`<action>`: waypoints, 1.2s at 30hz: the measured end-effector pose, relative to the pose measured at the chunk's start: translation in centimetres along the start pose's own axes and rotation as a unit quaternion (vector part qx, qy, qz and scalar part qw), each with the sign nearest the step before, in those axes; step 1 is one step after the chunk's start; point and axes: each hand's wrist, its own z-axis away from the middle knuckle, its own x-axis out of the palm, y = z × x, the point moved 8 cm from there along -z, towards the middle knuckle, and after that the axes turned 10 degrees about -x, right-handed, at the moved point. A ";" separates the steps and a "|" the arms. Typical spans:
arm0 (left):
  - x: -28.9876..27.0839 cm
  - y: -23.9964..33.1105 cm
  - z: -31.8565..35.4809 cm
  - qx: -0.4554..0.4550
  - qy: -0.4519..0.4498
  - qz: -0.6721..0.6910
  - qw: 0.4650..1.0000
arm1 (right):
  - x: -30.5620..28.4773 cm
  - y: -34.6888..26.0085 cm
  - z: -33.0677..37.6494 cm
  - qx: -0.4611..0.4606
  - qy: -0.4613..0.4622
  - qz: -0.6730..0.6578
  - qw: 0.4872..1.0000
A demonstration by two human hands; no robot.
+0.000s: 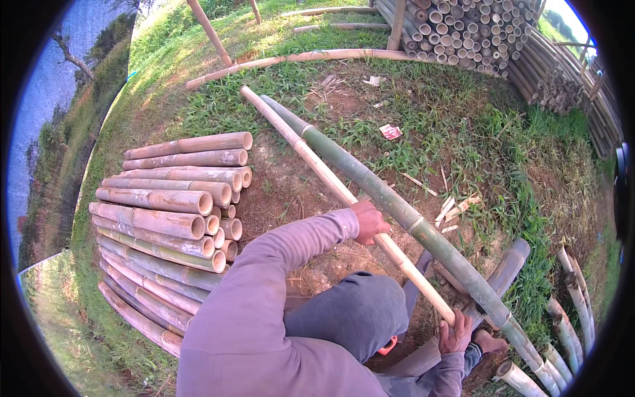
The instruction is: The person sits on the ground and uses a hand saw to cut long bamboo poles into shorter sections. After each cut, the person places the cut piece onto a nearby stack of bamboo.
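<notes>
Neither of my own hands shows in the head view. Close in front of me, a person in a mauve sweatshirt (258, 291) and a dark grey cap (350, 311) bends low over a slim, pale bamboo pole (311, 159). That person's left hand (370, 223) is closed round the middle of the pole. The person's right hand (455, 332) holds its near end. Beside it, a thicker green bamboo pole (370, 182) slants from the far middle to the near right. Part of a dark flat strip (415, 284) shows beneath the pale pole; its kind is unclear.
Cut bamboo lengths (155, 198) lie stacked on the left. A large pile of bamboo (463, 33) stands at the far right. Upright bamboo pieces (575, 304) stand near right. Split scraps (456, 210) lie on the grass. A bare foot (489, 342) rests beside the green pole.
</notes>
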 end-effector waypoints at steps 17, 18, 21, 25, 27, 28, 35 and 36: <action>0.3 -0.3 -6.4 -0.057 -0.021 0.004 0.998 | -1.4 6.2 -4.8 0.005 0.043 -0.048 0.998; 0.4 -0.6 -6.5 -0.058 -0.018 0.006 0.998 | -1.4 6.1 -5.1 0.012 0.040 -0.050 0.998; 1.4 -0.5 -8.3 -0.051 -0.022 -0.010 0.998 | -1.3 7.3 -5.7 0.022 0.039 -0.062 0.997; 1.3 -0.7 -8.5 -0.037 0.031 0.017 0.999 | -1.8 8.8 -7.0 0.039 0.049 -0.038 0.997; 0.3 0.3 -8.7 -0.046 0.067 0.023 0.996 | -1.9 9.4 -8.1 0.046 0.022 0.006 0.999; -0.6 2.0 -8.9 -0.009 0.119 0.016 0.993 | -2.1 9.8 -8.5 0.047 0.038 0.024 0.998; 2.7 14.1 -11.9 0.121 0.189 0.067 0.972 | -1.7 12.4 -8.9 0.134 0.053 0.041 0.989; 3.7 15.2 -12.5 0.111 0.180 0.084 0.974 | -1.3 12.0 -8.8 0.144 0.052 0.037 0.988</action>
